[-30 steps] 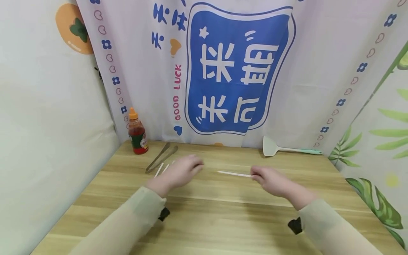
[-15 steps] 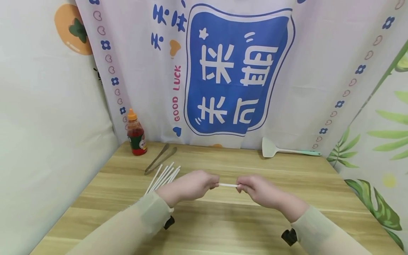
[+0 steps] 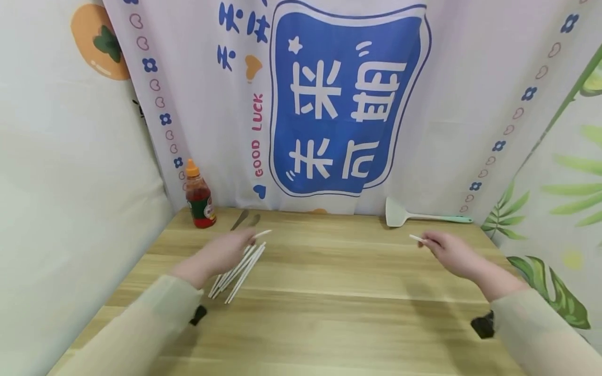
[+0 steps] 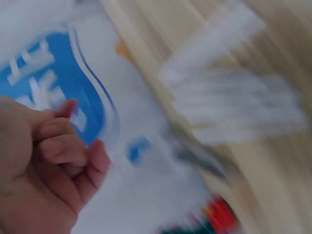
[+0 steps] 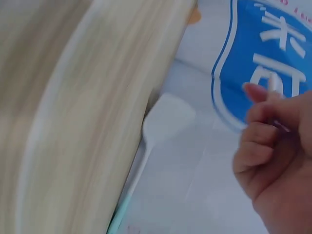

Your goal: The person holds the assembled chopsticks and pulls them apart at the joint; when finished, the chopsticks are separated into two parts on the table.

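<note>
My left hand (image 3: 226, 255) pinches a short, thin white stick (image 3: 262, 233) that pokes out past its fingertips, above a loose pile of similar white sticks (image 3: 245, 273). Apart from it on the right, my right hand (image 3: 452, 256) pinches another short white piece (image 3: 416, 238), in the air over the table. The right wrist view shows its end (image 5: 275, 83) between thumb and finger, with the other fingers curled. The left wrist view is blurred; the stick in that hand (image 4: 53, 161) cannot be made out there.
Metal tongs (image 3: 240, 219), partly behind my left hand, lie at the back left beside a red sauce bottle (image 3: 201, 206) with an orange cap. A white spatula (image 3: 397, 213) with a mint handle lies along the wooden table's (image 3: 329, 324) back edge. Printed cloth hangs behind.
Both hands came together on one white stick, then moved apart, each now with a short piece. The left hand moved left over the pile; the right hand moved right.
</note>
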`<move>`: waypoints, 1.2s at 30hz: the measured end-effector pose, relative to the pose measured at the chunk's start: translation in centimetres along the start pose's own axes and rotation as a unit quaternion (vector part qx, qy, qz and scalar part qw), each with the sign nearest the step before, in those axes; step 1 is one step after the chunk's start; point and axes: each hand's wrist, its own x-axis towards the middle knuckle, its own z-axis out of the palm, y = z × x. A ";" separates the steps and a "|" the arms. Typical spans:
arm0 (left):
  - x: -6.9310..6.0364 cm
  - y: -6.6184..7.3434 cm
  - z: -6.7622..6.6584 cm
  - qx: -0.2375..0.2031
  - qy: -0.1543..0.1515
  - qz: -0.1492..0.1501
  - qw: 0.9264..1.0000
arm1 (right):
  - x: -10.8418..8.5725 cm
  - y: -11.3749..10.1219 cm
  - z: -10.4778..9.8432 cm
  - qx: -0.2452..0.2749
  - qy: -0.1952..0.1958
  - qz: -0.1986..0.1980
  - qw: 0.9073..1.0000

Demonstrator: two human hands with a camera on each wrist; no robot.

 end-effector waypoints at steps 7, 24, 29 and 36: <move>6.4 5.5 4.7 0.019 -0.053 0.085 0.995 | 5.4 -2.5 6.8 0.017 -0.039 -0.028 0.999; 10.3 5.8 9.2 0.092 -0.077 0.043 0.992 | 8.7 -3.4 12.3 -0.115 -0.093 -0.015 0.989; 10.3 5.7 9.2 0.085 -0.079 0.039 0.992 | 8.8 -3.1 12.3 -0.113 -0.086 -0.006 0.990; 9.7 5.7 9.6 0.078 -0.069 0.048 0.993 | 8.7 -3.1 12.6 -0.102 -0.082 0.002 0.991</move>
